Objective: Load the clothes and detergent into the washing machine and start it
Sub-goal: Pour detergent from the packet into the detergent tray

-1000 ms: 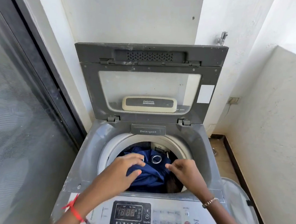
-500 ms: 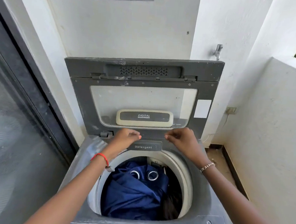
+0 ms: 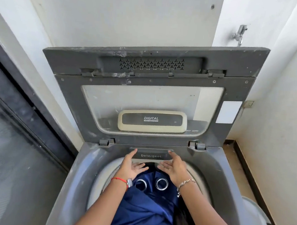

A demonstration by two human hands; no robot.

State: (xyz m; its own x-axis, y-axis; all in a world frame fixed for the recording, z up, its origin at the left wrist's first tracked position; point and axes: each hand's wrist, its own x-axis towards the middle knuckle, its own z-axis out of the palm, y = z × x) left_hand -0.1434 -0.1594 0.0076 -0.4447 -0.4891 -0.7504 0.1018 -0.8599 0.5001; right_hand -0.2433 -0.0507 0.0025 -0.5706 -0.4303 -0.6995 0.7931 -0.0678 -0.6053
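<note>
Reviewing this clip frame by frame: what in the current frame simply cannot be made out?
Head view only:
- Detergent drawer contents: hidden behind its labelled front.
- Drum beneath the blue cloth: covered by that cloth.
- Dark item right of the cloth: shadowed, unidentifiable.
- Small print under DIGITAL on the lid: too small.
- Washer front: cut off by the bottom edge.
</note>
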